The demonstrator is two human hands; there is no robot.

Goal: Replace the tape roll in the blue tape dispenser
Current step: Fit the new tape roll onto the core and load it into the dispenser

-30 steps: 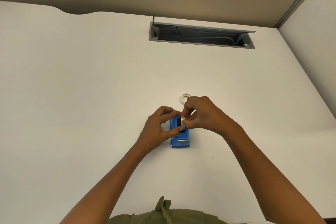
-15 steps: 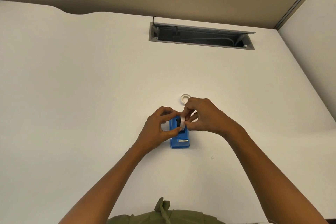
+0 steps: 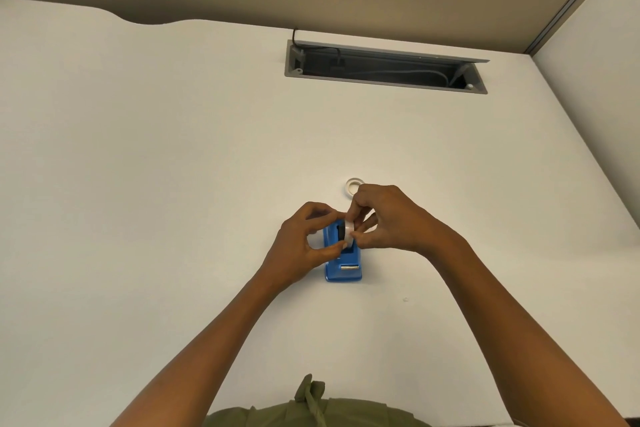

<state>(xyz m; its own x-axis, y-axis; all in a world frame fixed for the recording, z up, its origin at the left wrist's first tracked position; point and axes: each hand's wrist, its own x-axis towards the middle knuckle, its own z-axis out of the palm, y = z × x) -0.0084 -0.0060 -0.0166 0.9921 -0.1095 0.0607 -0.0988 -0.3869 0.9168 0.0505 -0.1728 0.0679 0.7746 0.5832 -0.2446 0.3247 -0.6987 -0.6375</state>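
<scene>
Both hands are barely shifting since a second ago, hovering over the glossy blue tape dispenser (image 3: 343, 262) on the smooth white desk (image 3: 173, 184). Right hand (image 3: 388, 217) and left hand (image 3: 304, 241) are pinching the round white tape roll (image 3: 349, 231) on edge above the dispenser's slot. Beyond the dispenser, a thin empty ring (image 3: 354, 186) is lying flat.

Soft, even, warm light — faint shadows, sharp centre, wide-angle bending at edges.

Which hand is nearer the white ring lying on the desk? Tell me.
Right. The right hand sits just in front of the white ring, its knuckles nearly touching it; the left hand is farther off, beside the blue tape dispenser.
</scene>
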